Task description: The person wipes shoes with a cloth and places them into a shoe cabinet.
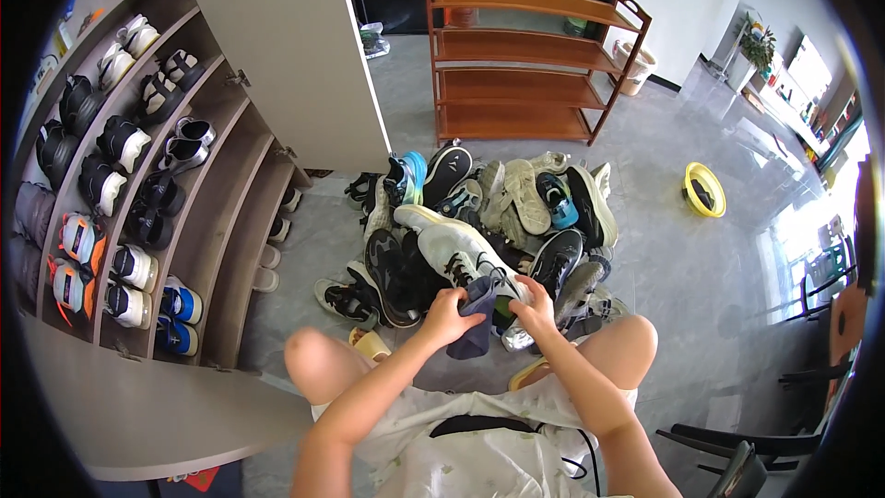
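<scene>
Clock positions are read from the hands, with 12 o'clock at the top of the view.

Left hand (pixel 448 318): the grip is closed on a dark grey-purple, cloth-like piece (pixel 473 325), which hangs down in front of the knees. Right hand (pixel 535 307): fingers are bent at the near end of a white shoe (pixel 450 240) with dark laces, just beside the dark piece; exact contact is partly hidden, so I cannot tell whether this grip is closed on the shoe. The white shoe lies from the hands toward 11 o'clock, on the near side of a heap of shoes (pixel 502 214).

The heap rests on grey tiled floor (pixel 659 267), mainly between 10 and 2 o'clock. Within it, a blue sneaker (pixel 407 177) sits at 11, a beige shoe (pixel 529 200) just past 12, a blue-and-black shoe (pixel 558 200) at 1, and a black lace-up shoe (pixel 555 260) at 2. A dark mottled shoe (pixel 391 275) stands between 9 and 10.

A brown wooden rack (pixel 521 88) of four tiers stands beyond the heap at 12. A yellow basin (pixel 723 192) with dark contents is at 2, well apart from the heap. A shoe cabinet (pixel 226 212) fills the side from 9 to 10, its upper door (pixel 286 55) swung open toward 11; its slanted shelves carry several pairs, including a blue pair (pixel 178 321) at 9. A black chair (pixel 737 443) is at 4.
</scene>
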Tool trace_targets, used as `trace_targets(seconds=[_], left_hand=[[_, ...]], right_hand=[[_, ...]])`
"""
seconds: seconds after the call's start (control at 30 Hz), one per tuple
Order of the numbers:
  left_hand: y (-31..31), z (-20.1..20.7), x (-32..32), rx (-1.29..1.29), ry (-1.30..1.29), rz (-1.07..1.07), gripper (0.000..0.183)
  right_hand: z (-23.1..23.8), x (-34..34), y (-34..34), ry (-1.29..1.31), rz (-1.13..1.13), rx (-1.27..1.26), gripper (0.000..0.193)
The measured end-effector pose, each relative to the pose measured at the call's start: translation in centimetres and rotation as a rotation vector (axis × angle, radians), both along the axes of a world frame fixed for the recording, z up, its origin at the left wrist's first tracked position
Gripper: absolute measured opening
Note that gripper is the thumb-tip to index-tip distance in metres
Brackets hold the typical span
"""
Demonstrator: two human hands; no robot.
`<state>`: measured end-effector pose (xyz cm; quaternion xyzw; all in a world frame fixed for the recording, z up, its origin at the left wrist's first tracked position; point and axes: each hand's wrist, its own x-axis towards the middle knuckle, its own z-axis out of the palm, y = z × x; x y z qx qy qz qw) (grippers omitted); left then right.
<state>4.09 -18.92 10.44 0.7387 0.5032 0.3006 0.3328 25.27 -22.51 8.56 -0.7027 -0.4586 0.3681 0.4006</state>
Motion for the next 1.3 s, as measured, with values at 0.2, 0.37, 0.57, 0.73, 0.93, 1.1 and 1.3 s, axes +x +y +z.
trace_targets(seconds=[0.2, 0.37, 0.57, 0.73, 0.93, 1.1, 1.3], left_hand=[[5.0, 0.4, -1.2, -0.202, -0.351, 0.204, 0.031], [6.8, 1.4, -0.1, -0.071, -0.366, 0.303, 0.031], [8.6, -2.7, -0.4, 0.176, -0.151, 0.291, 0.023], [8.9, 0.7, 0.4, 0.22, -0.419, 0.487, 0.019], [9.1, 0.0, 0.8, 0.449, -0.129, 0.44, 0.027], [8.1, 0.4, 2.3, 0.457, -0.027, 0.243, 0.043], [6.9, -1.2, 1.9, 0.419, 0.01, 0.053, 0.049]], right_hand=[[0.6, 1.1, 2.3, -0.037, -0.001, 0.062, 0.06], [-0.1, 2.4, 4.1, -0.101, 0.033, 0.117, 0.06], [-0.7, 3.2, 5.3, 0.452, 0.038, -0.123, 0.062], [-1.5, 3.8, 4.9, 0.064, -0.033, 0.068, 0.062], [1.4, 2.4, 3.2, -0.344, 0.202, 0.377, 0.06], [0.8, 1.9, 2.2, -0.243, 0.159, 0.326, 0.059], [-0.2, 1.4, 2.0, -0.212, 0.126, 0.274, 0.058]])
